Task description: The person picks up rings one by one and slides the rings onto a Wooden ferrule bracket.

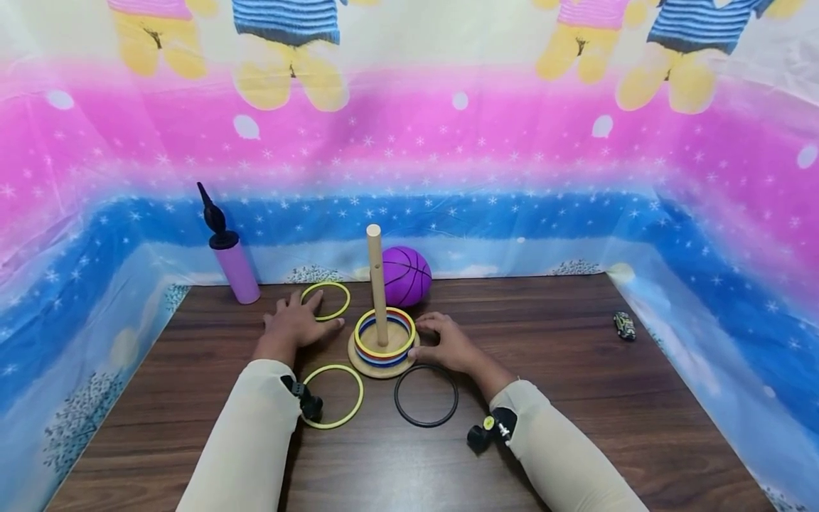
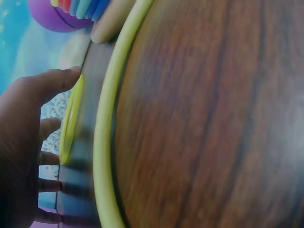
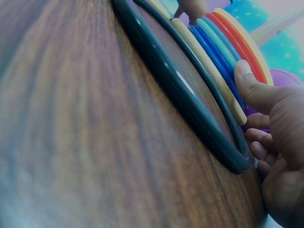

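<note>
Left hand [image 1: 296, 326] lay flat, fingers straight, touching the far yellow ring [image 1: 326, 301] on the table [image 1: 576, 398]; right hand [image 1: 448, 343], fingers curled, gripped the wooden base [image 1: 381, 368] of the ring stack.

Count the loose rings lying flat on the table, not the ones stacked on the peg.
3. One yellow ring lies under the left hand's fingertips, a second yellow ring sits by the left wrist, and a black ring lies before the wooden base. None looks hidden.

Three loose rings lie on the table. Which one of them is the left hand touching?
The far yellow ring, beside the purple pump: the left hand rests its fingers on it. The near yellow ring and the black ring lie untouched.
</note>
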The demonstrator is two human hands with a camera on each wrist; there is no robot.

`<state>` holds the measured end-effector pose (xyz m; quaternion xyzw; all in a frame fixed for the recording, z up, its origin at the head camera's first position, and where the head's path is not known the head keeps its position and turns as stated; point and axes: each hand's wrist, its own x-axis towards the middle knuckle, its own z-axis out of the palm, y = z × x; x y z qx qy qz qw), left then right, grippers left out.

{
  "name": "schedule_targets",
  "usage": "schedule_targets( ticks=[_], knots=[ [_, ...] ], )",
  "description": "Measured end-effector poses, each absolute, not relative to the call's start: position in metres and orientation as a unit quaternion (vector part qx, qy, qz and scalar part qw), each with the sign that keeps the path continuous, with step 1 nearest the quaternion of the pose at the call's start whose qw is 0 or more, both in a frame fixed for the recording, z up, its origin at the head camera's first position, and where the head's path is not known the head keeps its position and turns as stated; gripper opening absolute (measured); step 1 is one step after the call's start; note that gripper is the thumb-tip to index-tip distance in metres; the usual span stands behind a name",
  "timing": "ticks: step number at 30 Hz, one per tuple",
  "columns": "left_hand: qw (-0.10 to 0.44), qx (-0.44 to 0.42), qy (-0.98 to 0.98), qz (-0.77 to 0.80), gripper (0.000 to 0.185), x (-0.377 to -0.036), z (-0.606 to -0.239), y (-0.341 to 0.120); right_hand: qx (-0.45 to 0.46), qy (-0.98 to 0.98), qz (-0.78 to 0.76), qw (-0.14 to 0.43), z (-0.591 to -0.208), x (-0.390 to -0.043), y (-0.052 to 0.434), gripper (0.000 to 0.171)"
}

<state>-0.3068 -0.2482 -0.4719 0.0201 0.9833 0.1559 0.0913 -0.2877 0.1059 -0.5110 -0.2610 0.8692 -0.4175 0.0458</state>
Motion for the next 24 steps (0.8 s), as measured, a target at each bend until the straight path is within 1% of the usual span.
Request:
schedule_targets(
  ticks=[11, 15, 24],
  knots=[
    [0.107, -0.003, 0.985, 0.135, 0.102, -0.317, -0.471, -0.243, -0.265, 0.87, -0.414, 0.045, -0.51, -0.288, 0.106, 0.06],
    [0.1, -0.004, 0.987, 0.123, 0.1, -0.32, -0.473, -0.243, -0.266, 0.867, -0.42, 0.041, -0.51, -0.288, 0.106, 0.059],
    [0.107, -0.004, 0.987, 0.12, 0.095, -0.327, -0.479, -0.246, -0.261, 0.873, -0.409, 0.045, -0.511, -0.289, 0.105, 0.062]
  ],
)
